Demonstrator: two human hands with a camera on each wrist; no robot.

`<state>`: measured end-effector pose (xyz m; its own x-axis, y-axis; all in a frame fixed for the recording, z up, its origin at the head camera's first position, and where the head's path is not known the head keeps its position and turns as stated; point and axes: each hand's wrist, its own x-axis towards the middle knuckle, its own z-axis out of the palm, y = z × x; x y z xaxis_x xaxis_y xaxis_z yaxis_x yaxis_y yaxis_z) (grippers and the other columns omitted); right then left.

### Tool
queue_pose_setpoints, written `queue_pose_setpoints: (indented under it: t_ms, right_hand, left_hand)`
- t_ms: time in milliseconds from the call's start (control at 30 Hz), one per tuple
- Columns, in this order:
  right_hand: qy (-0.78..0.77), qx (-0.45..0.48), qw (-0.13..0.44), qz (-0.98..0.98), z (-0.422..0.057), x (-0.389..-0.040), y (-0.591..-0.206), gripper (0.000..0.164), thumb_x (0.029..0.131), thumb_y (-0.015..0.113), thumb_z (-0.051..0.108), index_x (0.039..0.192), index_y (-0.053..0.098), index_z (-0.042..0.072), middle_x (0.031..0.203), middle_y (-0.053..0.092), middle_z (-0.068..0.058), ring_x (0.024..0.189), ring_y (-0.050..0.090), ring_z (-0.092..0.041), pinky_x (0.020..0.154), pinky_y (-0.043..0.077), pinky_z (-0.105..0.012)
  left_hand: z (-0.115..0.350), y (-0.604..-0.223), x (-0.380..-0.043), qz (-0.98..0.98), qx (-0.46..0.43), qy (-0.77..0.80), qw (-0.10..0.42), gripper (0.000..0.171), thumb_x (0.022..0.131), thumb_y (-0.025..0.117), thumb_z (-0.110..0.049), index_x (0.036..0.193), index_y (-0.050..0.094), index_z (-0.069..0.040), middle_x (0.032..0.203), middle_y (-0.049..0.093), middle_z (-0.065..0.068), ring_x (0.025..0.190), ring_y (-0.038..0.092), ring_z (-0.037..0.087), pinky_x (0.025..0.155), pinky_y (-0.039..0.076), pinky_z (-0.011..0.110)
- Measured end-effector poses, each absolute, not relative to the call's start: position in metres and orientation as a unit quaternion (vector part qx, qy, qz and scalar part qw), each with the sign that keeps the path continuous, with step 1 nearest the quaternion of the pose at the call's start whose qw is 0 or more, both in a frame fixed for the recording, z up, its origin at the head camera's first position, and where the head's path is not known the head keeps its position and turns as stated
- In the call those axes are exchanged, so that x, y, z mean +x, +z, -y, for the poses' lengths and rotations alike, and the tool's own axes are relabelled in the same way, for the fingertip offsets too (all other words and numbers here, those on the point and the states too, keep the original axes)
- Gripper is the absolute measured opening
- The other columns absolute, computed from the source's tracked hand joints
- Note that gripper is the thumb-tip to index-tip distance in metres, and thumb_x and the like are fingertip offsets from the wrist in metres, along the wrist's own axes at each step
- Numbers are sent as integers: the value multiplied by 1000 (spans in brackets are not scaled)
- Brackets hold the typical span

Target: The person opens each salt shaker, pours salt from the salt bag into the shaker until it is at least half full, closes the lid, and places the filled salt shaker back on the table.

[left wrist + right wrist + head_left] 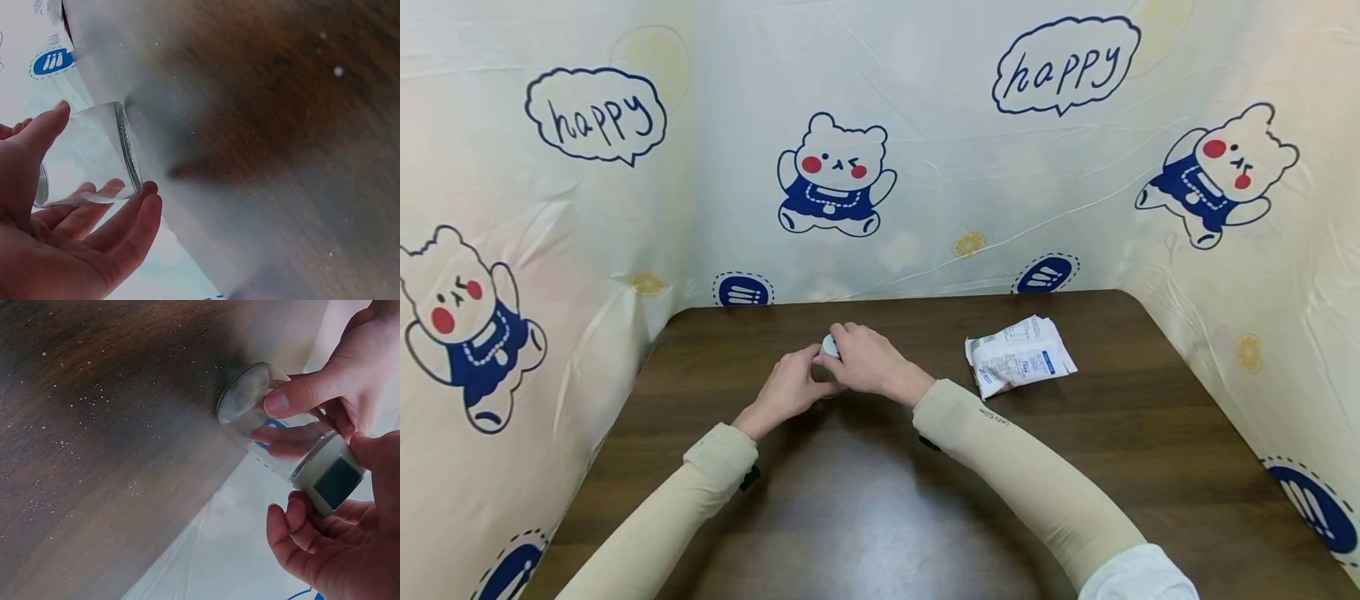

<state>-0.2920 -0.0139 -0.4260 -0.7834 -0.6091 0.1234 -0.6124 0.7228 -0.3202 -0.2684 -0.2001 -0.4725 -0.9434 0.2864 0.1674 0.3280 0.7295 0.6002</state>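
Observation:
A clear glass jar (250, 419) stands on the wooden table, with a pale lid (315, 481) that carries a dark rectangular patch. My left hand (790, 387) grips the jar's body, thumb on one side and fingers on the other. The fingers of my right hand (872, 358) curl round the lid. In the left wrist view the glass shows clear between the left thumb and fingers, and the lid is out of sight. Both hands hide most of the jar in the head view.
A white printed packet (1021, 357) lies on the brown table (880, 475), to the right of the hands. Behind the table and along its sides hangs a pale curtain (925, 167) with cartoon bears.

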Motion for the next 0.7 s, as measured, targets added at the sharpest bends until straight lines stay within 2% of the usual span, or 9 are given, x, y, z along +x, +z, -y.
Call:
queue_pose_setpoints:
  t_ms: [233, 533, 700]
  right_hand:
    - [187, 351, 9, 918, 11, -294, -426, 48, 108, 59, 44, 129, 59, 1, 110, 63, -8, 90, 60, -17, 81, 53, -29]
    - [151, 411, 17, 899, 9, -296, -427, 43, 109, 58, 40, 132, 57, 3, 114, 59, -7, 97, 55, -21, 86, 49, -32]
    - [155, 401, 13, 903, 8, -295, -426, 45, 109, 58, 41, 133, 56, 4, 114, 59, -7, 96, 55, -20, 84, 50, -32]
  left_hand:
    - [201, -470, -268, 930, -172, -324, 31, 46, 85, 91, -35, 115, 66, -8, 100, 71, 5, 79, 62, 20, 74, 54, 42]
    - [205, -469, -269, 926, -194, -323, 22, 47, 86, 91, -29, 120, 66, -8, 107, 73, 6, 90, 68, 21, 82, 57, 45]
    - [205, -470, -270, 925, -196, -323, 23, 47, 86, 91, -31, 120, 66, -8, 106, 74, 5, 89, 68, 20, 81, 57, 45]
